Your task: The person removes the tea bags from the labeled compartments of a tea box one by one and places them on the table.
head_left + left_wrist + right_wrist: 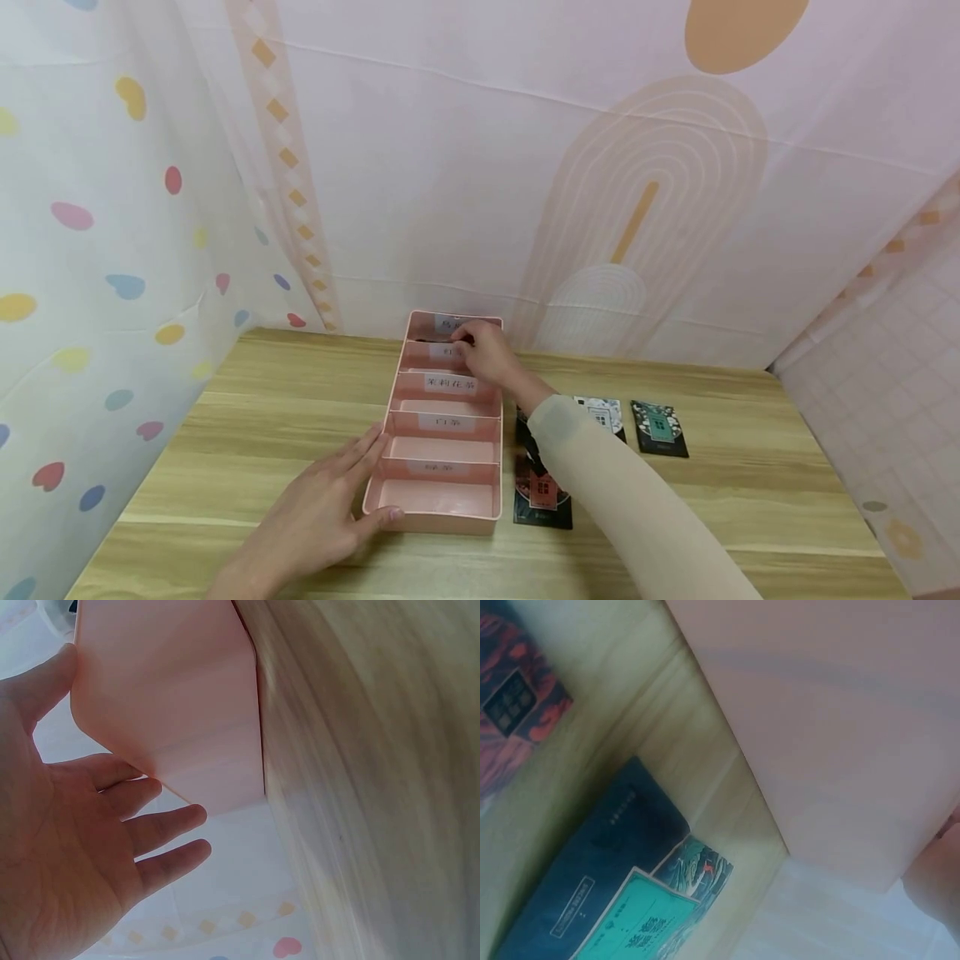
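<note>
A pink divided box (446, 525) with several labelled compartments stands lengthwise on the table. My left hand (322, 504) rests against its near left corner, thumb at the front rim and fingers along the side; in the left wrist view the fingers of this hand (82, 817) are spread and fairly straight against the pink wall (169, 690). My right hand (487, 354) reaches into the farthest compartment, fingertips curled at the edge of a dark tea packet (431, 340), most of which is hidden. Only part of that hand (937, 881) shows in the right wrist view, beyond the box (832, 742).
Right of the box lie a tea packet with a red label (543, 496), a white-patterned packet (603, 414) and a green-labelled packet (660, 428). Another dark packet (522, 427) is partly covered by the right sleeve (622, 492). Patterned curtains (450, 167) hang behind the wooden table (300, 400).
</note>
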Tool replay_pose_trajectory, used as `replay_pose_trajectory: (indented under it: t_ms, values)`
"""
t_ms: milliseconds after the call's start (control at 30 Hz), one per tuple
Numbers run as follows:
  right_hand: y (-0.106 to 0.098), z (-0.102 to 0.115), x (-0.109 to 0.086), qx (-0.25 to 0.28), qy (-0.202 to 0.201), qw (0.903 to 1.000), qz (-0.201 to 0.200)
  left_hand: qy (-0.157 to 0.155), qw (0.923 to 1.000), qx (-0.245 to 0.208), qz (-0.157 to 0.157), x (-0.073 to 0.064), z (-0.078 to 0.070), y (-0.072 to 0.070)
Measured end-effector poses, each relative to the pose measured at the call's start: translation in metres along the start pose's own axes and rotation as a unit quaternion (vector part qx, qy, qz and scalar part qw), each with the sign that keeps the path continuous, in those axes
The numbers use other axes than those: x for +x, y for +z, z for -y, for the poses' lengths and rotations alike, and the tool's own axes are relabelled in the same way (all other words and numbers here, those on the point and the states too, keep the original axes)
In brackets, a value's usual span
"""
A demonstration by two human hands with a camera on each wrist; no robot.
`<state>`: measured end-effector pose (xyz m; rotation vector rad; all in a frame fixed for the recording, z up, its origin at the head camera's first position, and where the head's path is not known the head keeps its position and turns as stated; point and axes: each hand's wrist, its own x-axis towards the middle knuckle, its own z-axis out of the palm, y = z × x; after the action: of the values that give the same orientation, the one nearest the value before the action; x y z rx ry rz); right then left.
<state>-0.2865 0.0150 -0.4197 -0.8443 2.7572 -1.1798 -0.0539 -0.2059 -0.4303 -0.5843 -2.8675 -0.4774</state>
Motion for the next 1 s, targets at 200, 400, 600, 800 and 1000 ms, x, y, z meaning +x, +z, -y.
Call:
replay_pose_trajectory:
  t_ms: [200, 400, 600, 800, 1000]
  values:
    - [-0.006, 0.001, -0.002, 0.024, 0.004, 0.9993, -0.028, 0.000, 1.0000, 0.003, 0.000, -0.001, -0.001, 0.000]
    - [-0.015, 0.012, -0.004, 0.023, 0.001, 0.9991, -0.036, -0.002, 1.0000, 0.004, 0.001, 0.000, -0.001, -0.001]
    - [-0.027, 0.022, -0.005, 0.038, -0.008, 0.9982, -0.045, -0.004, 1.0000, 0.003, 0.007, 0.002, -0.001, -0.001]
    - [-0.041, 0.025, -0.008, 0.047, -0.015, 0.9964, -0.068, -0.004, 1.0000, 0.002, 0.007, 0.003, -0.002, 0.000]
    - [-0.058, 0.029, -0.014, 0.050, -0.033, 0.9947, -0.084, -0.002, 1.0000, -0.001, 0.000, 0.003, -0.001, 0.002]
